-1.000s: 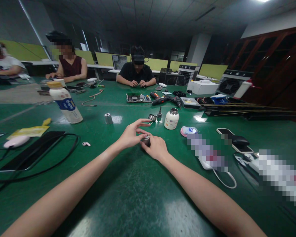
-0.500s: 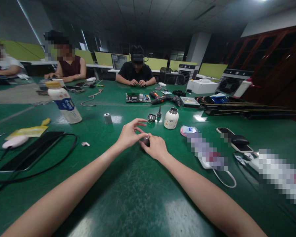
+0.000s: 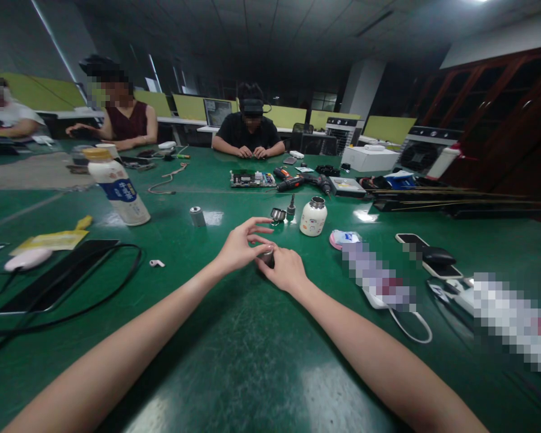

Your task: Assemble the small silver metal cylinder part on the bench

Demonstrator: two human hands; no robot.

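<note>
Both my hands meet over the green table [image 3: 234, 355] on a small grey metal cylinder [image 3: 267, 257]. My right hand [image 3: 287, 269] is wrapped round it from the right and mostly hides it. My left hand [image 3: 240, 245] pinches its top with thumb and forefinger, the other fingers raised and spread. Just beyond lie a small metal cap [image 3: 278, 214], a dark bit-like part [image 3: 291, 208] and a white bottle with a metal neck [image 3: 313, 217].
A tall white drink bottle [image 3: 116, 187], a grey cylinder [image 3: 197, 216], an earbud [image 3: 157, 263] and a black cable [image 3: 72, 282] lie left. Phones [image 3: 415, 243] and a white cord [image 3: 410, 325] lie right. A drill [image 3: 303, 181], a circuit board [image 3: 251, 178] and three seated people are across the table.
My hands stay on the cylinder; the left fingers shift slightly on its top. The person at far left has stretched a hand out.
</note>
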